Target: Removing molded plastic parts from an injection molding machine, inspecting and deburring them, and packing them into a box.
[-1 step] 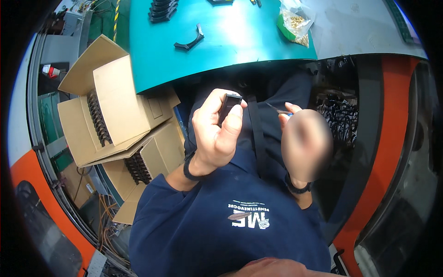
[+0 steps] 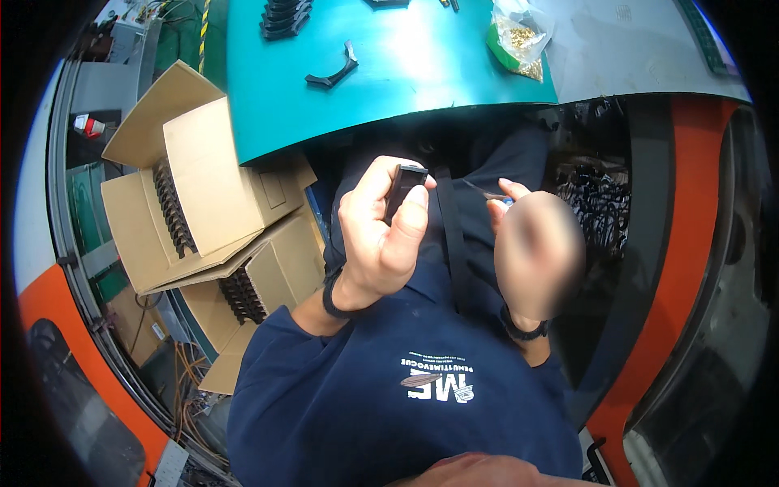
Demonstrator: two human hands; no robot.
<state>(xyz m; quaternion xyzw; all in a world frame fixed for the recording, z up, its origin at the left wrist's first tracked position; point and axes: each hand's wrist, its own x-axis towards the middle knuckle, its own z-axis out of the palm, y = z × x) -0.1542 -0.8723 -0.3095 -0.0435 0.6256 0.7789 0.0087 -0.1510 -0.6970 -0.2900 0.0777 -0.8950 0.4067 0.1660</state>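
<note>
Glossy teal tabletop (image 2: 414, 85) stretches beyond the lap, a curved black plastic piece (image 2: 334, 75) lying on it; open brown cardboard boxes (image 2: 213, 154) stand at the left. Above the lap, the left hand (image 2: 375, 231) is closed around a small black rectangular block (image 2: 402, 188) — thumb against its side. Partly blurred, the right hand (image 2: 535, 252) pinches a slim pointed tool (image 2: 493, 196) with a blue section — near the block, not touching.

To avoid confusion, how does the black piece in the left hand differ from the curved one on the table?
The left hand grips the held piece; the table piece lies untouched. The held piece's visible part looks straight; the table piece forms an arc. Both are black.
</note>
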